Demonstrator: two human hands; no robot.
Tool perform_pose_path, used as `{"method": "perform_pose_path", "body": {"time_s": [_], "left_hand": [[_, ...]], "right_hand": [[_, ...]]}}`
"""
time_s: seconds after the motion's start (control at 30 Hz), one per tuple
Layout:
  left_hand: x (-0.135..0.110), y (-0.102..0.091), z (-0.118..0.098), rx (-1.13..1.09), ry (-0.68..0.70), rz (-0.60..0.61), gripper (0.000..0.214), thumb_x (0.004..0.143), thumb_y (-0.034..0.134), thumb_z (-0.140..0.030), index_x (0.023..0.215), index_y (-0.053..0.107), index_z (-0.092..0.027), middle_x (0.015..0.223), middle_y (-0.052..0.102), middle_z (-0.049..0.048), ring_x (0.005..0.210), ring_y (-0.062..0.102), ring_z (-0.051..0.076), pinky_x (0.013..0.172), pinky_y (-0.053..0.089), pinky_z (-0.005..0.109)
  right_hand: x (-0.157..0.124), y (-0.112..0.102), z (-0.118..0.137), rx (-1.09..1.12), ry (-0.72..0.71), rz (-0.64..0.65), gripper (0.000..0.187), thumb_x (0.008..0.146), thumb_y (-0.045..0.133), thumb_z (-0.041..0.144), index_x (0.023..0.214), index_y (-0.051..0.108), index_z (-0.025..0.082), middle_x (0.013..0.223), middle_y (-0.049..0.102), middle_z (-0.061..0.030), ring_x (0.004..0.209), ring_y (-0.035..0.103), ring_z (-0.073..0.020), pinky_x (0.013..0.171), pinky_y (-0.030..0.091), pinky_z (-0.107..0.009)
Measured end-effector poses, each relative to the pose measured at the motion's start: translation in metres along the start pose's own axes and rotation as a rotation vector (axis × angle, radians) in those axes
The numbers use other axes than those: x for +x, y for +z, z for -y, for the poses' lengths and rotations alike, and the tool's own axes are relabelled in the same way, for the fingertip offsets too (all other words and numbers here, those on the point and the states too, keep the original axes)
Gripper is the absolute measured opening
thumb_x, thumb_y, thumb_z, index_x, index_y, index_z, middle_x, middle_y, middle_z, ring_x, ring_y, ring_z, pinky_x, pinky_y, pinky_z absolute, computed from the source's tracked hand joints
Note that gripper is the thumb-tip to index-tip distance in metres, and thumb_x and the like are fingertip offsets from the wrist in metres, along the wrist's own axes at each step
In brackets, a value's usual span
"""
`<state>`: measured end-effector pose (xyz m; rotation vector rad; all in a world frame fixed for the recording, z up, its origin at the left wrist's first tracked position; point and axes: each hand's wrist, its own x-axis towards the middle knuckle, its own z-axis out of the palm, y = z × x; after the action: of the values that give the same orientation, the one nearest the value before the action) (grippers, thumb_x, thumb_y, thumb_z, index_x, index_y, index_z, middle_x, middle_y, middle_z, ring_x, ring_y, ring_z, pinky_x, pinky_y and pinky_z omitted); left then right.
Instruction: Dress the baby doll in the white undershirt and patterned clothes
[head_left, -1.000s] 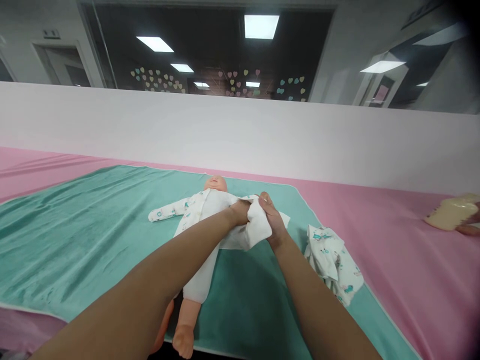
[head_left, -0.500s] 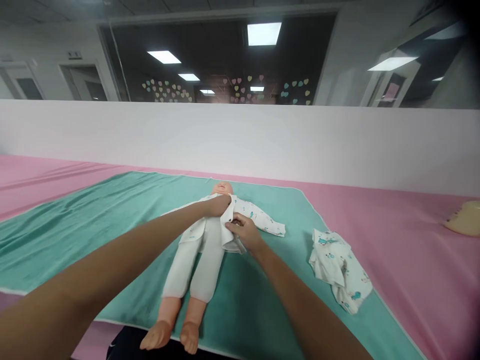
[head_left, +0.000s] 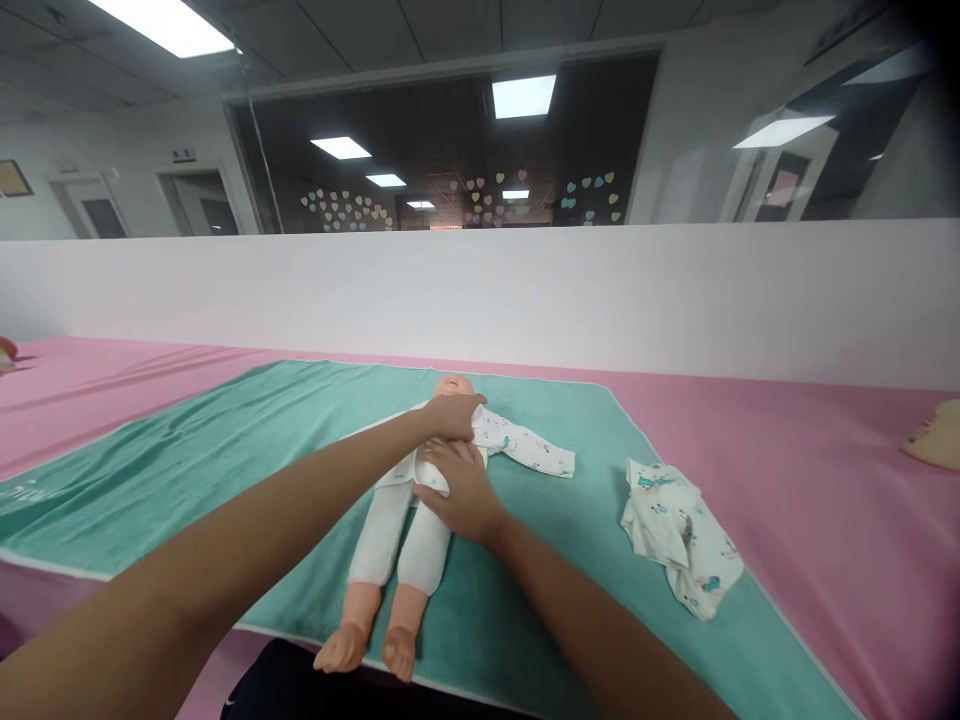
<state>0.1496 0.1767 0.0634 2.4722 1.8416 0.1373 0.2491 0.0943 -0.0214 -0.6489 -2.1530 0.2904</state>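
A baby doll (head_left: pixel 409 530) lies on its back on a teal towel (head_left: pixel 187 470), head (head_left: pixel 454 385) away from me, bare feet near the towel's front edge. It wears a white printed top and white leggings. My left hand (head_left: pixel 452 415) rests on the doll's chest just below the head, fingers curled over the top's fabric. My right hand (head_left: pixel 459 487) lies flat on the doll's belly, fingers stretched toward the left, pressing the top's flap down. One printed sleeve (head_left: pixel 529 450) sticks out to the right.
A crumpled printed baby garment (head_left: pixel 679 535) lies at the towel's right edge. The towel covers a pink sheeted surface (head_left: pixel 810 500) backed by a white partition (head_left: pixel 525 290). A pale yellow object (head_left: pixel 936 437) sits at the far right.
My right hand has let go of the pinched flap and now lies flat on the belly. My left hand slid up toward the chest. The camera tilted up slightly.
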Motion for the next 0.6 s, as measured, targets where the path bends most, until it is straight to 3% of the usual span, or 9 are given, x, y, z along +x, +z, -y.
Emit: {"method": "perform_pose_path", "body": {"time_s": [0.13, 0.23, 0.33, 0.4, 0.6], "left_hand": [[0.0, -0.003, 0.008, 0.071, -0.101, -0.109, 0.039, 0.072, 0.052, -0.017, 0.111, 0.053, -0.023, 0.102, 0.063, 0.009, 0.088, 0.06, 0.023, 0.072, 0.045, 0.032], [0.0, -0.005, 0.024, 0.065, -0.225, -0.214, 0.031, 0.081, 0.043, -0.02, 0.111, 0.051, -0.02, 0.108, 0.06, 0.0128, 0.093, 0.059, 0.024, 0.073, 0.045, 0.034], [-0.003, -0.003, 0.043, 0.013, -0.335, -0.263, 0.028, 0.086, 0.036, -0.023, 0.108, 0.051, -0.02, 0.103, 0.062, 0.0115, 0.088, 0.06, 0.022, 0.069, 0.045, 0.032], [-0.006, 0.002, 0.052, -0.026, -0.376, -0.273, 0.026, 0.085, 0.037, -0.024, 0.107, 0.052, -0.021, 0.1, 0.063, 0.0099, 0.085, 0.061, 0.021, 0.067, 0.045, 0.03], [-0.02, 0.019, 0.055, -0.146, -0.323, -0.396, 0.027, 0.087, 0.038, -0.034, 0.106, 0.052, -0.022, 0.119, 0.053, 0.0081, 0.109, 0.05, 0.022, 0.083, 0.041, 0.031]], "right_hand": [[0.0, 0.002, 0.0, -0.013, -0.008, 0.028, 0.04, 0.081, 0.056, 0.032, 0.119, 0.048, 0.028, 0.131, 0.048, -0.0039, 0.127, 0.033, -0.0242, 0.108, 0.012, -0.047], [0.001, -0.001, -0.003, -0.033, 0.001, -0.038, 0.037, 0.082, 0.055, 0.03, 0.118, 0.049, 0.025, 0.131, 0.047, -0.0053, 0.124, 0.036, -0.0238, 0.104, 0.023, -0.044], [0.003, -0.005, -0.006, -0.094, 0.066, -0.12, 0.017, 0.086, 0.049, 0.027, 0.1, 0.058, 0.023, 0.11, 0.057, -0.0063, 0.105, 0.046, -0.0231, 0.09, 0.035, -0.04], [0.003, -0.005, -0.006, -0.128, 0.078, -0.129, 0.017, 0.09, 0.042, 0.026, 0.088, 0.059, 0.022, 0.096, 0.058, -0.0064, 0.092, 0.048, -0.0216, 0.083, 0.037, -0.038], [0.0, 0.0, 0.006, -0.103, -0.145, 0.016, 0.025, 0.094, 0.033, 0.027, 0.088, 0.056, 0.021, 0.084, 0.059, -0.0051, 0.082, 0.049, -0.0189, 0.076, 0.037, -0.034]]}}
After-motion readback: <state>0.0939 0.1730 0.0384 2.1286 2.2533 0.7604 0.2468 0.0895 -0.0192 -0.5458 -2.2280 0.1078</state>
